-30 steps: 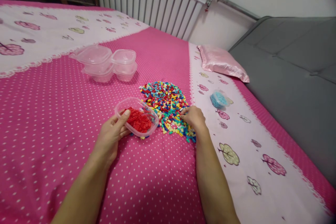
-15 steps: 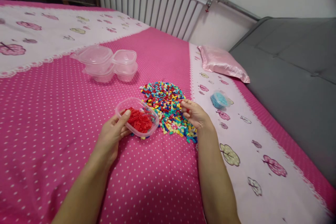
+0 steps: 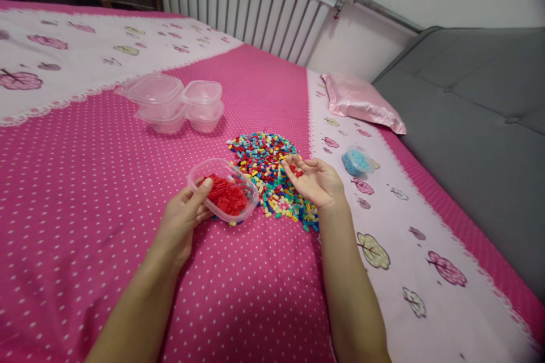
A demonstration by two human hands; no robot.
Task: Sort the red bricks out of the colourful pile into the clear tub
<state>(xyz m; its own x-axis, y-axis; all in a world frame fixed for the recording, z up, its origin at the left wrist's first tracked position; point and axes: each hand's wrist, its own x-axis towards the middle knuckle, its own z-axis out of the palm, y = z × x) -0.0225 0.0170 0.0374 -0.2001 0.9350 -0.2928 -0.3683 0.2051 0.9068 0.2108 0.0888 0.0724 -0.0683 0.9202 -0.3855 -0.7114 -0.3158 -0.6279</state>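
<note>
My left hand grips a clear plastic tub by its near-left side, thumb over the rim. Inside the tub lies a heap of small red toy bricks. Over the right side of a mixed pile of colourful toy bricks, my right hand is turned palm up with its fingers curled. A few red bricks rest in those fingers. The tub overlaps the pile's left edge in view and hides part of it.
Stacked clear tubs stand at the back left on the pink dotted bedspread. To the right sits a small tub of blue bricks. Farther back are a pink pillow, a grey headboard and a white radiator.
My right hand has rolled from palm down to palm up, bringing the red bricks in its fingers into sight. The left hand and its tub have stayed put.
</note>
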